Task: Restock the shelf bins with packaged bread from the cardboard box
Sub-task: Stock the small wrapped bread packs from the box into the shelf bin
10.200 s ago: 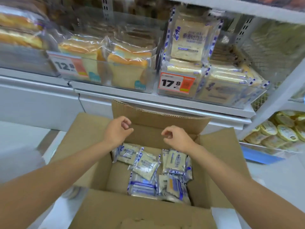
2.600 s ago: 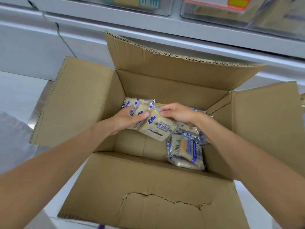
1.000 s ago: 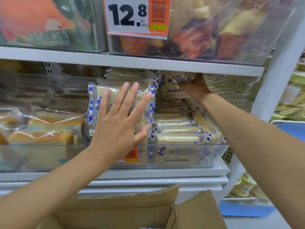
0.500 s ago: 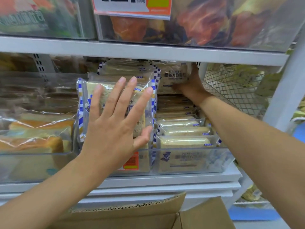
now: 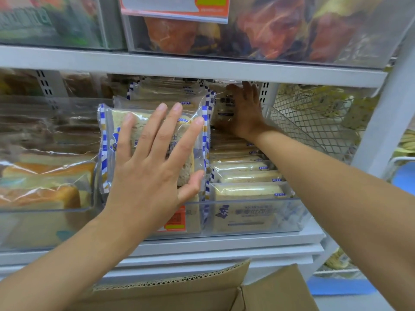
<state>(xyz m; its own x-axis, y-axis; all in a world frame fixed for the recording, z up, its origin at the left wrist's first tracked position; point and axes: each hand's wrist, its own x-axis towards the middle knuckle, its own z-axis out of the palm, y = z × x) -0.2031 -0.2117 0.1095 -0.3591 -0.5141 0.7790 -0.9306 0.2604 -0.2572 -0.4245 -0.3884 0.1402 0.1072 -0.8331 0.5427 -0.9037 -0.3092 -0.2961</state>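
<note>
Head view: clear plastic shelf bin (image 5: 258, 218) looks nearly full, brown cardboard box (image 5: 202, 292) contents hidden, so what's left is unclear. Left hand (image 5: 152, 167) flat, fingers spread, pressing upright blue-checked bread pack (image 5: 155, 131). Right hand (image 5: 243, 113) open-palmed, pushing rear clear-wrapped bread pack (image 5: 222, 106) in place.

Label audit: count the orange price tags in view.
2. One price tag on the top-shelf bin front; the other on the bread bin front below, partly behind the left hand. Others may be hidden.
</note>
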